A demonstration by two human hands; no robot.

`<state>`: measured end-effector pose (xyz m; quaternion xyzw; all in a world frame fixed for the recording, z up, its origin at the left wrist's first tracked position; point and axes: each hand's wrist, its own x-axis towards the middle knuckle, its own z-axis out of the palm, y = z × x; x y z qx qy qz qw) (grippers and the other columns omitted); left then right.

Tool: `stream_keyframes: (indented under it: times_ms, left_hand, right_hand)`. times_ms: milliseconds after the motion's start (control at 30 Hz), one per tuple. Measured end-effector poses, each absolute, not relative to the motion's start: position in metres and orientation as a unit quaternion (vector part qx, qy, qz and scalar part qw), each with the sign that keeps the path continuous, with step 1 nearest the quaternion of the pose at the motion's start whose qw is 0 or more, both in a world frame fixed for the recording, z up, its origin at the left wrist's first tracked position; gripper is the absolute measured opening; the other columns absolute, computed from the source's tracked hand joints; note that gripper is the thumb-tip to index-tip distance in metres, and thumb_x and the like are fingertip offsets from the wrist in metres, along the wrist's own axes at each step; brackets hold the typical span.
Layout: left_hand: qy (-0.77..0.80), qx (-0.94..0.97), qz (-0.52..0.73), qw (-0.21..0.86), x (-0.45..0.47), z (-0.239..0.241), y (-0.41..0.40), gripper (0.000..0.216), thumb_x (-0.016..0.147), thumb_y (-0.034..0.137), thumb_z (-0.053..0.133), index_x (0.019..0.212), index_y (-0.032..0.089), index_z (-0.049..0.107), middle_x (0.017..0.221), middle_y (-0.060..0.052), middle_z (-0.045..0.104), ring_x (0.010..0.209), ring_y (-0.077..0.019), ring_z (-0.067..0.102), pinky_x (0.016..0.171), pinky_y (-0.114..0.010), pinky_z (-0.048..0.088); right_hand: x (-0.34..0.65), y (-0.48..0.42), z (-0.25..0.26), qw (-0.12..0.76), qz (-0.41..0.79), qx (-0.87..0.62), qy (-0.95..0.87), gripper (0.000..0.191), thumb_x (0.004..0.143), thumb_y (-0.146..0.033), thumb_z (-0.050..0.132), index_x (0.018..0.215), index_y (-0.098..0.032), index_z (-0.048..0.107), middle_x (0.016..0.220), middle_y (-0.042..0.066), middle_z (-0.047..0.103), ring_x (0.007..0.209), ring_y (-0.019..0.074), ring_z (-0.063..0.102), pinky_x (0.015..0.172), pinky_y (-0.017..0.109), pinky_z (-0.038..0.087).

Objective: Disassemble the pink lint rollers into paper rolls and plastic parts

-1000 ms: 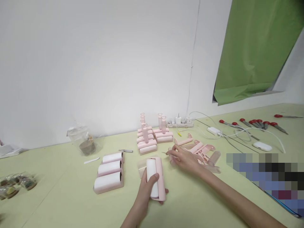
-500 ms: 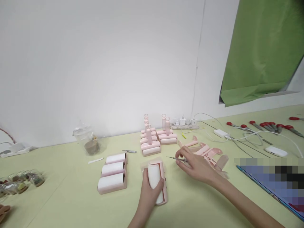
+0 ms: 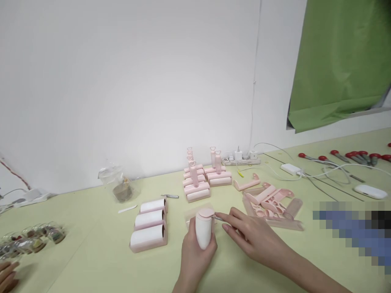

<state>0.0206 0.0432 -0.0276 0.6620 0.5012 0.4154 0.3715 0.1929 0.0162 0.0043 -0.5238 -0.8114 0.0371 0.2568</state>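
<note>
My left hand [image 3: 197,254] is wrapped round a lint roller [image 3: 203,232], its white roll tilted up with the pink end facing me. In my right hand [image 3: 249,232] is a thin metal tool [image 3: 218,218], pinched between the fingers, its tip at the edge of the pink end. Its exact kind is hard to make out. Under the roller, partly hidden, lies a clear plastic piece [image 3: 191,212]. Left of my hands, white rolls in clear pink-tinted cases [image 3: 148,237] stand in a row.
Finished-looking pink lint rollers [image 3: 197,191] stand grouped at the back. Loose pink parts [image 3: 269,199] lie on the right, beyond my right hand. Cables, a power strip [image 3: 241,161] and red-handled tools [image 3: 354,156] are further off. Another person's hand [image 3: 6,274] is at far left.
My left hand has tipped the roller up so its pink end faces the camera. My right hand has brought the tool tip in to that end. The view has shifted slightly.
</note>
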Motion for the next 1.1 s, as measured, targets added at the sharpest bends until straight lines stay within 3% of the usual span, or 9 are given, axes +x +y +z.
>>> stream_keyframes:
  times_ms: [200,300,400,500,600,667,767,933,1100]
  left_hand:
    - [0.470,0.649,0.461,0.382,0.024,-0.024,0.038,0.027,0.069,0.031,0.056,0.093,0.018,0.053,0.076,-0.004,0.059,0.068,-0.0169,0.056,0.063,-0.026,0.045]
    - [0.476,0.628,0.478,0.388,0.028,-0.023,0.036,0.031,0.067,0.035,0.059,0.091,0.017,0.054,0.077,-0.004,0.059,0.069,-0.0175,0.056,0.062,-0.026,0.045]
    - [0.497,0.589,0.490,0.408,0.032,-0.023,0.035,0.034,0.066,0.039,0.061,0.089,0.016,0.051,0.075,-0.003,0.058,0.068,-0.0168,0.055,0.061,-0.025,0.044]
    - [0.514,0.562,0.505,0.406,0.031,-0.022,0.036,0.034,0.064,0.040,0.063,0.084,0.016,0.048,0.070,-0.001,0.055,0.065,-0.0149,0.052,0.059,-0.023,0.041]
    - [0.501,0.563,0.499,0.427,0.028,-0.018,0.038,0.034,0.061,0.037,0.065,0.082,0.016,0.049,0.067,0.000,0.053,0.063,-0.0142,0.049,0.058,-0.022,0.040]
    - [0.450,0.588,0.456,0.495,0.028,-0.015,0.037,0.035,0.060,0.035,0.065,0.085,0.015,0.050,0.071,-0.001,0.056,0.065,-0.0145,0.050,0.059,-0.022,0.041]
    - [0.382,0.597,0.409,0.575,0.030,-0.014,0.034,0.042,0.057,0.032,0.067,0.091,0.014,0.052,0.081,-0.004,0.059,0.071,-0.0153,0.052,0.062,-0.022,0.042]
    - [0.414,0.528,0.451,0.588,0.037,-0.019,0.029,0.048,0.054,0.031,0.068,0.095,0.014,0.051,0.077,-0.004,0.060,0.071,-0.0161,0.053,0.063,-0.023,0.043]
    - [0.401,0.472,0.488,0.616,0.044,-0.027,0.025,0.055,0.050,0.031,0.072,0.098,0.015,0.049,0.079,-0.005,0.061,0.074,-0.0165,0.056,0.065,-0.023,0.045]
  right_hand:
    - [0.179,0.015,-0.010,0.351,0.193,-0.545,-0.737,0.041,0.095,-0.037,0.018,0.133,-0.025,0.019,0.075,0.001,0.054,0.058,0.0153,0.053,0.055,0.023,0.038]
    - [0.169,0.014,-0.022,0.401,0.241,-0.512,-0.721,0.042,0.094,-0.040,0.021,0.135,-0.029,0.022,0.103,0.004,0.054,0.091,0.0181,0.054,0.075,0.027,0.043]
    - [0.159,0.012,-0.030,0.472,0.305,-0.467,-0.683,0.043,0.094,-0.041,0.025,0.135,-0.028,0.027,0.127,0.003,0.038,0.117,0.0176,0.036,0.093,0.028,0.034]
    - [0.161,0.013,-0.026,0.481,0.338,-0.473,-0.656,0.046,0.092,-0.044,0.029,0.134,-0.025,0.029,0.098,0.005,0.054,0.086,0.0162,0.052,0.073,0.023,0.044]
    - [0.174,0.019,-0.015,0.467,0.335,-0.514,-0.637,0.051,0.087,-0.045,0.042,0.132,-0.023,0.032,0.069,-0.002,0.045,0.055,0.0099,0.042,0.052,0.018,0.036]
    - [0.183,0.024,-0.008,0.443,0.357,-0.508,-0.647,0.049,0.082,-0.043,0.053,0.124,-0.022,0.042,0.071,-0.002,0.046,0.058,0.0092,0.042,0.053,0.017,0.035]
    - [0.189,0.031,-0.006,0.410,0.396,-0.465,-0.677,0.031,0.081,-0.042,0.055,0.098,-0.016,0.058,0.078,0.000,0.051,0.070,0.0125,0.047,0.060,0.018,0.036]
    - [0.181,0.035,-0.013,0.472,0.374,-0.462,-0.651,0.038,0.084,-0.049,0.047,0.091,-0.013,0.058,0.075,0.001,0.050,0.070,0.0138,0.045,0.059,0.020,0.035]
    - [0.180,0.032,-0.011,0.474,0.350,-0.462,-0.663,0.038,0.085,-0.049,0.044,0.080,-0.013,0.055,0.068,0.000,0.044,0.064,0.0110,0.040,0.055,0.018,0.031]
